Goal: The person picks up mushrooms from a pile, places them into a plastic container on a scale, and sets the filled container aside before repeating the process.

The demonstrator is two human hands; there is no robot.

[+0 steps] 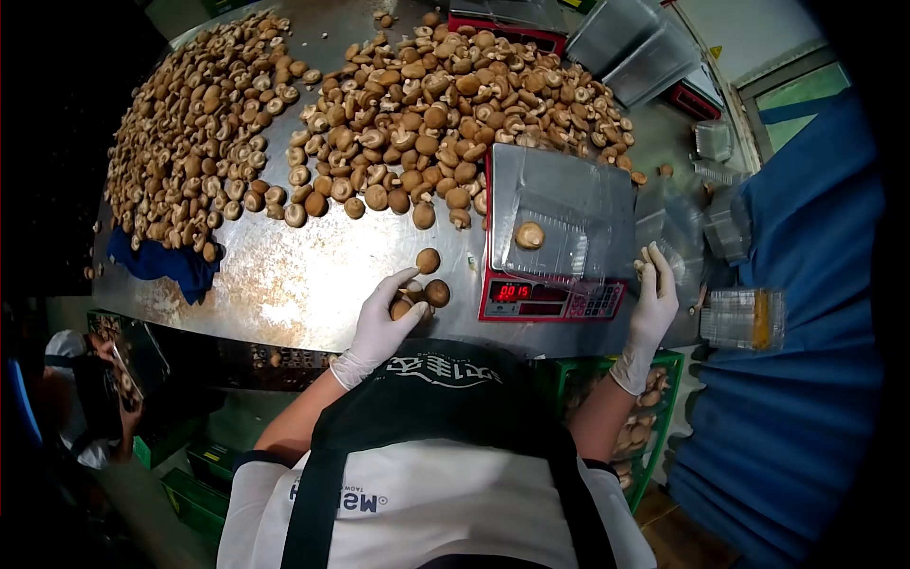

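My left hand (381, 321), in a white glove, curls around a few brown-capped mushrooms (437, 293) at the table's near edge. Another mushroom (428, 261) lies just beyond its fingertips. To the right, a red digital scale (557, 302) with a metal platform reads what looks like 0.015. On the platform sits a clear plastic tray (569, 237), with a single mushroom (530, 235) inside. Beside the scale's right edge is my gloved right hand (654, 299), raised with its fingers close together. Something small and pale may be between the fingertips; I cannot make it out.
Two large heaps of mushrooms (204, 123) cover the far side of the metal table (294, 275). Stacked clear trays (649, 57) stand at the back right. A blue cloth (166, 266) lies at the left. A green crate (673, 398) holds mushrooms below; another person (81, 398) is at lower left.
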